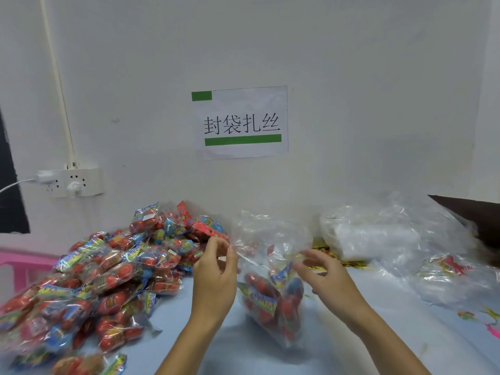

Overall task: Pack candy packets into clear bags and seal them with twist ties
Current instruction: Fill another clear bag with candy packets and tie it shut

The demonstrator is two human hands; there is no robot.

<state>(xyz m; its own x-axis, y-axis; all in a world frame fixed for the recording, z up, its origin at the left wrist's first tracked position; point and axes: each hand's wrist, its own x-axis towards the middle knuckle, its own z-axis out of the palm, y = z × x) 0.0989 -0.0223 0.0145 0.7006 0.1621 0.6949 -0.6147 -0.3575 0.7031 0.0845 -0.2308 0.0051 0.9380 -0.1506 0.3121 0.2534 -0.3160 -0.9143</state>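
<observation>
A clear bag (pixel 273 296) with red and blue candy packets inside stands on the table between my hands. My left hand (pixel 216 277) pinches the bag's upper left edge between thumb and fingers. My right hand (pixel 324 277) hovers at the bag's right side with fingers spread and relaxed, touching or just off the plastic. A big heap of candy packets (pixel 108 277) lies to the left. Gold twist ties (pixel 322 249) lie just behind my right hand.
A stack of empty clear bags (pixel 378 234) sits at the back right. More loose plastic with a packet (pixel 449 269) lies at the right. A pink stool (pixel 19 263) is at the left edge. A wall socket (pixel 73 182) and a paper sign (pixel 240 123) are on the wall.
</observation>
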